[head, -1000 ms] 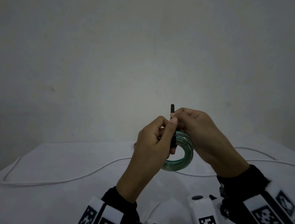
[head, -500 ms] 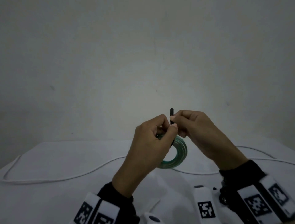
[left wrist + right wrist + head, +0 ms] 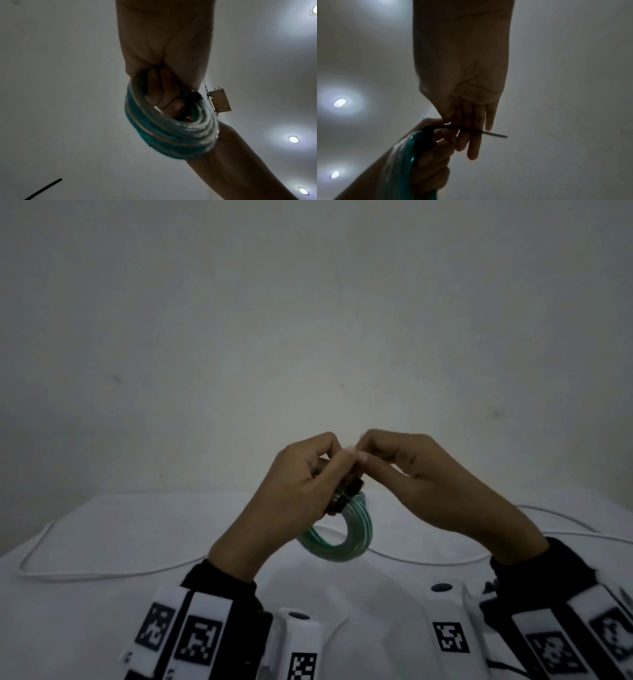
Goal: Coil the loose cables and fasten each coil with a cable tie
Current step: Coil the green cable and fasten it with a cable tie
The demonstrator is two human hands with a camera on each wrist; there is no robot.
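Observation:
A coil of green and clear cable hangs above the table from my left hand, whose fingers curl through it and grip it. A black cable tie wraps the top of the coil. My right hand meets the left above the coil. In the right wrist view its thumb and forefinger pinch the cable tie, whose tail pokes out past the other, straighter fingers. The left wrist view shows the coil round my left fingers, with the tie's dark head at its upper right.
A loose white cable lies across the white table, running from the left edge behind my hands to the far right. A plain wall stands behind the table. The wrist views look up at ceiling lights.
The tie's tail stood up above my fingers before; it no longer shows there in the head view. My hands have closed together fingertip to fingertip above the coil.

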